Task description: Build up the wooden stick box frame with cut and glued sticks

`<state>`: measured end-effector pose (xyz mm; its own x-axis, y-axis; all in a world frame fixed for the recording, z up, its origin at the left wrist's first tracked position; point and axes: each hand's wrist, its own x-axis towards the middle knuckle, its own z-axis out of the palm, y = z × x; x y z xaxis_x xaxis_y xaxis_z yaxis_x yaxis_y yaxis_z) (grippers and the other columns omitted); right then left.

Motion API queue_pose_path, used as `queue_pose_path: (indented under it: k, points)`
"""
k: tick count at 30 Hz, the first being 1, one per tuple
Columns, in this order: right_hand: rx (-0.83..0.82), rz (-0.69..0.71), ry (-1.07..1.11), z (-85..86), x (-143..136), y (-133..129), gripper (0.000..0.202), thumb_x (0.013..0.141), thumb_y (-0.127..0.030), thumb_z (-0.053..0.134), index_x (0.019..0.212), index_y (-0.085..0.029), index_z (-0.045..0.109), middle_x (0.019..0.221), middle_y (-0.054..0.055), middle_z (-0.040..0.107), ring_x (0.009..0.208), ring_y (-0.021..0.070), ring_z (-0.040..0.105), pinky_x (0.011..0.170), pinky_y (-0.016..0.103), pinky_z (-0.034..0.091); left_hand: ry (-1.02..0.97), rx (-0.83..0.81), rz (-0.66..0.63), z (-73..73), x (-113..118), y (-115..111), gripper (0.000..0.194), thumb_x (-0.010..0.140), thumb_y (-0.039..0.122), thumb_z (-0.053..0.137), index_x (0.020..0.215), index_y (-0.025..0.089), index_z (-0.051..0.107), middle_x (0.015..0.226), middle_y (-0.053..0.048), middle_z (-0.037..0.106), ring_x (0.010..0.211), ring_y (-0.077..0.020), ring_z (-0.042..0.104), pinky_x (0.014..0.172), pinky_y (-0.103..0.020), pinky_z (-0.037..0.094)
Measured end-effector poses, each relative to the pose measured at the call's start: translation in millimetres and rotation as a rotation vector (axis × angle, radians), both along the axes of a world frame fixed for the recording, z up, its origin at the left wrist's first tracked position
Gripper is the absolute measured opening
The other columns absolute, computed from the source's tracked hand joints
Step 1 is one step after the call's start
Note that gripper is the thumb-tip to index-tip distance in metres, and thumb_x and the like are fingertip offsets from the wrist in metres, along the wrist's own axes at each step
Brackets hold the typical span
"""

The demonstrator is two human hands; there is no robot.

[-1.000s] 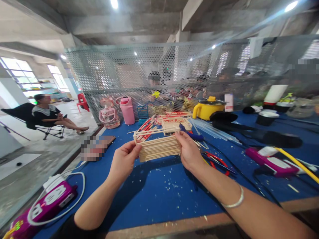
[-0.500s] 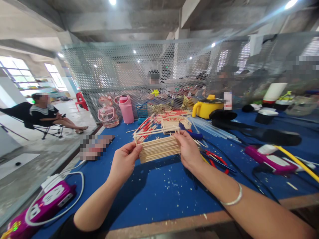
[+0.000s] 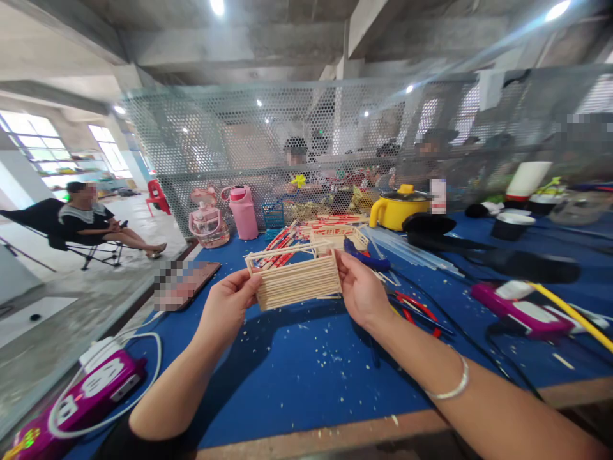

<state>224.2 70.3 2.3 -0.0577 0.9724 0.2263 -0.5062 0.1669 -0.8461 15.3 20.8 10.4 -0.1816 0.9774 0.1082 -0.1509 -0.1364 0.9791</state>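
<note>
A small frame made of pale wooden sticks point(image 3: 299, 285) is held up over the blue table, tilted so that its slatted panel faces me. My left hand point(image 3: 228, 303) pinches its left end between thumb and fingers. At the right end, my right hand point(image 3: 361, 287) grips the edge, its fingertips partly hidden behind the sticks. Beyond it lies a similar stick piece point(image 3: 330, 237) among red-and-white packs of sticks point(image 3: 281, 245). A blue glue gun point(image 3: 366, 255) rests just past my right hand, and red-handled pliers point(image 3: 419, 310) lie beside my right wrist.
Pink bottles point(image 3: 243, 211), a yellow pot point(image 3: 400, 207) and clear glue sticks point(image 3: 414, 246) stand or lie at the back. Purple power strips point(image 3: 522, 310) and cables flank both sides. A phone point(image 3: 189, 286) lies on the left edge. A person point(image 3: 90, 217) sits at far left.
Both hands have shifted the stick frame slightly left and turned it a little, so its right end upright now shows more. Its slatted side stays towards me.
</note>
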Motion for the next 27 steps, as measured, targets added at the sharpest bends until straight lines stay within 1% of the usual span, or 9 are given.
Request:
queue_pose_path:
  k: [2,5,7,10,15,21,24,27]
  points:
    - [-0.014,0.019,-0.021,1.1,1.9,0.3,0.023,0.067,-0.041,0.064,0.076,-0.021,0.069,0.086,0.003,0.074,0.089,0.0246,0.064,0.072,0.034,0.047,0.026,0.007,0.014,-0.2,-2.0,0.6,0.046,0.06,0.043,0.079,0.092,0.013,0.07,0.077,-0.004,0.071,0.066,-0.013,0.061,0.061,-0.022,0.047]
    - [-0.037,0.033,-0.076,0.9,5.0,0.9,0.027,0.068,-0.045,0.065,0.077,-0.02,0.072,0.086,0.005,0.074,0.088,0.025,0.064,0.072,0.035,0.046,0.096,0.025,0.023,-3.3,-6.5,2.4,0.044,0.064,0.044,0.076,0.095,0.013,0.07,0.079,-0.003,0.071,0.066,-0.0116,0.06,0.059,-0.021,0.045]
    - [-0.046,0.028,-0.121,0.5,6.9,1.8,0.029,0.068,-0.046,0.068,0.078,-0.019,0.073,0.085,0.005,0.074,0.087,0.024,0.064,0.072,0.034,0.044,0.137,0.043,0.028,-6.0,-9.8,4.1,0.042,0.067,0.045,0.074,0.096,0.015,0.07,0.08,-0.003,0.071,0.067,-0.0116,0.06,0.061,-0.02,0.045]
    - [-0.058,0.021,-0.184,1.3,9.6,3.5,0.029,0.064,-0.044,0.073,0.078,-0.019,0.074,0.082,0.004,0.074,0.084,0.0218,0.062,0.071,0.032,0.042,0.155,0.072,0.018,-8.7,-13.4,6.3,0.041,0.069,0.046,0.072,0.097,0.016,0.07,0.081,-0.002,0.072,0.072,-0.0128,0.061,0.065,-0.022,0.047]
    - [-0.077,0.037,-0.251,7.0,14.0,4.7,0.032,0.06,-0.042,0.076,0.081,-0.019,0.075,0.083,0.004,0.073,0.078,0.0182,0.06,0.07,0.03,0.041,0.22,0.08,0.029,-7.8,-16.5,7.3,0.041,0.07,0.048,0.071,0.098,0.017,0.071,0.08,-0.002,0.072,0.07,-0.0127,0.061,0.065,-0.022,0.047]
    - [-0.068,0.058,-0.262,15.0,14.4,0.7,0.03,0.057,-0.039,0.077,0.079,-0.02,0.075,0.084,0.005,0.074,0.081,0.0189,0.062,0.071,0.031,0.043,0.153,0.055,-0.027,-4.0,-16.1,6.6,0.039,0.068,0.046,0.073,0.095,0.017,0.071,0.08,-0.002,0.072,0.07,-0.0132,0.063,0.068,-0.024,0.049]
    - [-0.068,0.013,-0.247,17.4,17.7,1.4,0.026,0.057,-0.037,0.077,0.077,-0.02,0.075,0.084,0.005,0.074,0.082,0.0194,0.063,0.067,0.029,0.043,0.144,0.05,-0.023,-3.2,-16.0,6.6,0.041,0.067,0.047,0.074,0.094,0.017,0.071,0.08,-0.002,0.072,0.069,-0.0133,0.063,0.068,-0.024,0.05]
    - [-0.05,-0.074,-0.199,20.6,26.3,6.0,0.025,0.059,-0.036,0.075,0.079,-0.022,0.075,0.092,0.004,0.073,0.087,0.0178,0.062,0.065,0.026,0.043,0.161,0.041,0.004,-3.5,-17.7,7.2,0.041,0.065,0.048,0.075,0.092,0.017,0.072,0.078,-0.001,0.071,0.068,-0.0122,0.061,0.062,-0.021,0.047]
